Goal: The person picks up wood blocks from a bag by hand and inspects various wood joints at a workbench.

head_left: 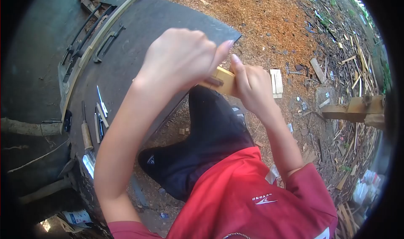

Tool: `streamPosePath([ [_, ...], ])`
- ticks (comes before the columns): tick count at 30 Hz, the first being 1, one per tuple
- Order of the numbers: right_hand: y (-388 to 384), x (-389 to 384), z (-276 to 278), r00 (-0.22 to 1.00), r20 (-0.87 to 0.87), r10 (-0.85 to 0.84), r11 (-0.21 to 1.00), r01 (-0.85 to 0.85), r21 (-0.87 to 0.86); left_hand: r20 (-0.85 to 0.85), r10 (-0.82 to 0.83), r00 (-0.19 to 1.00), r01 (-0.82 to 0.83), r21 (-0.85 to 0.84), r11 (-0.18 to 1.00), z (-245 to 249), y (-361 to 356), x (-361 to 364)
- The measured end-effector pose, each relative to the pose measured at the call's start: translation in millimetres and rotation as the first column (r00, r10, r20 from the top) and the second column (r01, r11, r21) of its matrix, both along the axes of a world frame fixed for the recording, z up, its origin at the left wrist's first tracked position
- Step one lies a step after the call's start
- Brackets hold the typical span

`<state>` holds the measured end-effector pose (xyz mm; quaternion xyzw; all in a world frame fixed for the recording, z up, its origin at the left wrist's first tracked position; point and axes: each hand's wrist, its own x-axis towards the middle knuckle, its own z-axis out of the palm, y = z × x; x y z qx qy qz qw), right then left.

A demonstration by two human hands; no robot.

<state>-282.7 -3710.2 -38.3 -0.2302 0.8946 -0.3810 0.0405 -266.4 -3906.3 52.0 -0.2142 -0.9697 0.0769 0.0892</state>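
A yellowish wooden block [226,80] with a dark slot-like recess spans the gap between my two hands, above my dark trousers. My left hand [181,56] is closed around its left end, back of the hand up and thumb pointing toward the right hand. At the block's right end, my right hand [253,85] grips it with the thumb raised. The fingertips of both hands are hidden beneath.
A dark tabletop [139,24] lies at the left, bearing a metal clamp [108,43], a wooden-handled chisel [86,134] and several pens or slim tools. Pale wood pieces [276,83], a hammer [293,70], sawdust and scraps cover the ground. A timber beam [353,109] stands right.
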Motion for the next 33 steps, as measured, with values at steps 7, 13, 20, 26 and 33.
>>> streamPosePath([
  [7, -2, -28, -69, 0.937, 0.195, -0.291, 0.951, 0.305, -0.046, 0.072, -0.058, 0.996, 0.063, -0.056, 0.996, -36, 19, -92],
  [13, -12, -31, -84, 0.891, 0.323, -0.32, 0.922, 0.371, -0.11, 0.158, -0.004, 0.987, 0.012, -0.055, 0.998, -42, 27, -112],
  [20, -7, -38, -77, 0.919, 0.262, -0.293, 0.921, 0.346, -0.182, 0.245, 0.054, 0.968, -0.033, -0.087, 0.996, -32, 32, -115],
  [26, 41, -26, -15, 0.968, -0.04, -0.248, 0.94, 0.231, -0.252, -0.028, -0.274, 0.961, 0.267, -0.156, 0.951, 32, 64, -91],
  [33, 12, -19, -54, 0.954, 0.111, -0.279, 0.91, 0.299, -0.288, -0.102, -0.273, 0.957, 0.255, -0.162, 0.953, 4, 45, -85],
])
